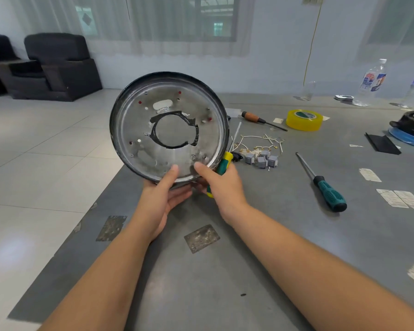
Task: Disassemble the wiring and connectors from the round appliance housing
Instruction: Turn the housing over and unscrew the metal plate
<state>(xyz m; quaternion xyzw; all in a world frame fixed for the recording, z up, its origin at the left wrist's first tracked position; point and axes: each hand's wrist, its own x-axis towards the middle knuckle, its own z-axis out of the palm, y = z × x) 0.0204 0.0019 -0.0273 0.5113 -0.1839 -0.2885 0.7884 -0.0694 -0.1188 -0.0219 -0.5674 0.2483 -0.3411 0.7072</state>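
The housing [169, 127], a round metal pan w/ black rim and a big centre hole edged in black, is held up on edge above the near-left corner of the bench [285, 235], open side toward the camera. Its lower rim is gripped by both hands. Left hand [163, 199]: thumb is laid on the inner face, fingers curled under and behind the rim. Right hand [221, 187]: thumb is pressed on the inner face just right of the left thumb, while a green/yellow screwdriver [222, 166] is held in the curled fingers against the rim's right edge; its shaft is seen rising beside the housing.

The wiring [261, 143] and grey connectors [262, 160] are seen lying loose on the bench just right of the housing, not attached to it. Further right of the housing: a teal screwdriver [320, 182], nearer the camera; a wooden-handled screwdriver [261, 120] and a yellow tape roll [304, 120], farther back. Bottles [371, 82] stand well right of the housing at the bench's far edge.
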